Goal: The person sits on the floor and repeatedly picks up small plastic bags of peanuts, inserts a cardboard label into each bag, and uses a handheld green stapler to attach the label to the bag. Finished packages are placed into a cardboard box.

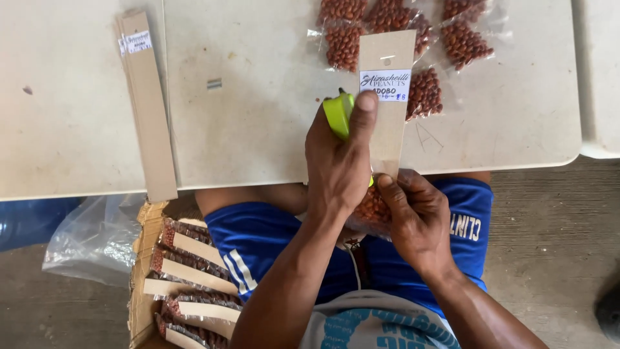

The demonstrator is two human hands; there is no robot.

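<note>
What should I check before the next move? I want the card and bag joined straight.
1. Left hand grips the green tool: ok.
2. Its thumb pins the cardboard strip, label side up: ok.
3. Right hand holds the peanut bag at the strip's lower end: ok.
4. Bag edge lined up under the strip: cannot tell, the hands hide it.
5. Strip's upper part rests on the table: ok.
</note>
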